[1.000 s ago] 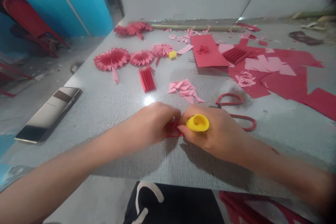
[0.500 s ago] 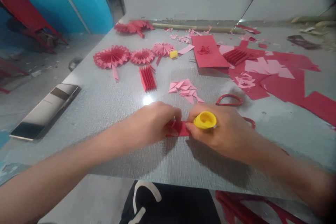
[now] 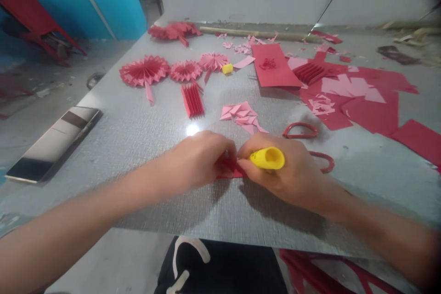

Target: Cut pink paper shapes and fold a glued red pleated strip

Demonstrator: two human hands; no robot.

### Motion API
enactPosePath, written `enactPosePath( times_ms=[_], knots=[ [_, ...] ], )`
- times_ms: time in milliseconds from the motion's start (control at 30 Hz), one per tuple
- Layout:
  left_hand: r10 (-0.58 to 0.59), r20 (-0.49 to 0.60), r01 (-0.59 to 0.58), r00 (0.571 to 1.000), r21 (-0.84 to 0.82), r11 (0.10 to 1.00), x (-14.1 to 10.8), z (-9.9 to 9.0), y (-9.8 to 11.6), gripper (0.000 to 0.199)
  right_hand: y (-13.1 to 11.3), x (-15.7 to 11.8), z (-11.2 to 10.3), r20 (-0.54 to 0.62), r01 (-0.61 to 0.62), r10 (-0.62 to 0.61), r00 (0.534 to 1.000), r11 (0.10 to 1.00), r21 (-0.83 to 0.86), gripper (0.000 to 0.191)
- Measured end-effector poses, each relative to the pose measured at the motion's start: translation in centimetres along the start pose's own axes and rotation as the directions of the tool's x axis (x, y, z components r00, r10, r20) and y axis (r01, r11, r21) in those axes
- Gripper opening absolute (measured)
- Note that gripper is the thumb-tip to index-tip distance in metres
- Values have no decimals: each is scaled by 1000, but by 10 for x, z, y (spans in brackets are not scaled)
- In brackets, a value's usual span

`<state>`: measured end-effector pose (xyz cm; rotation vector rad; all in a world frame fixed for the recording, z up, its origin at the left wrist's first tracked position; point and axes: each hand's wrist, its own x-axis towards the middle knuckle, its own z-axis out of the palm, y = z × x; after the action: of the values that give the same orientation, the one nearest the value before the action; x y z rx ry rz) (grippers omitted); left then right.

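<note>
My left hand (image 3: 208, 158) is closed on a small piece of red paper (image 3: 234, 171), pinning it to the table near the front edge. From the right, my right hand (image 3: 282, 165) grips a yellow glue stick (image 3: 270, 158), its hollow end tilted up and its tip hidden by my fingers at the paper. Both hands nearly meet over the paper. Just ahead lies a heap of folded pink paper pieces (image 3: 243, 115). Red-handled scissors (image 3: 300, 131) lie partly under my right hand. A yellow cap (image 3: 227, 69) sits farther back.
Pleated paper fans (image 3: 145, 71) stand in a row at the back left, with a pleated red strip (image 3: 193, 101) in front. A phone (image 3: 53, 142) lies at the left edge. Red sheets (image 3: 275, 66) and pink scraps cover the right. A stick (image 3: 255, 34) runs along the back.
My right hand has shifted slightly left along the red paper, closer to my left hand. The glue stick now leans more, its hollow end pointing right. My left hand keeps its hold.
</note>
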<state>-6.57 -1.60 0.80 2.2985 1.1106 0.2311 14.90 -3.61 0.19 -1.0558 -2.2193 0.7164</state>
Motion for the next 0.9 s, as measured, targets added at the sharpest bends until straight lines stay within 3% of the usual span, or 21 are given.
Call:
enactPosePath(
  times_ms=[167,433,567,633,767,900],
  knots=[
    [-22,3,22,1000,-27,999,0,0,-1,6,2,0,0,9,27,-26,1000,993,-115,12],
    [-57,39,57,998,-8,998,1,-4,3,5,-5,3,-15,-26,-12,9,1000,990,-138,19],
    [-71,48,73,996,-41,996,1,-4,3,5,-13,-3,-31,-221,-96,62,973,985,-146,15],
    [-68,50,70,996,-54,996,1,-3,3,4,-16,-4,-31,-305,-82,45,951,991,-110,11],
    [-34,-3,34,999,-23,999,1,0,0,3,-13,-1,-13,-111,-34,38,993,998,44,10],
    [-28,7,28,1000,-24,999,0,0,1,11,-5,5,5,-27,-83,85,996,994,74,17]
  ],
)
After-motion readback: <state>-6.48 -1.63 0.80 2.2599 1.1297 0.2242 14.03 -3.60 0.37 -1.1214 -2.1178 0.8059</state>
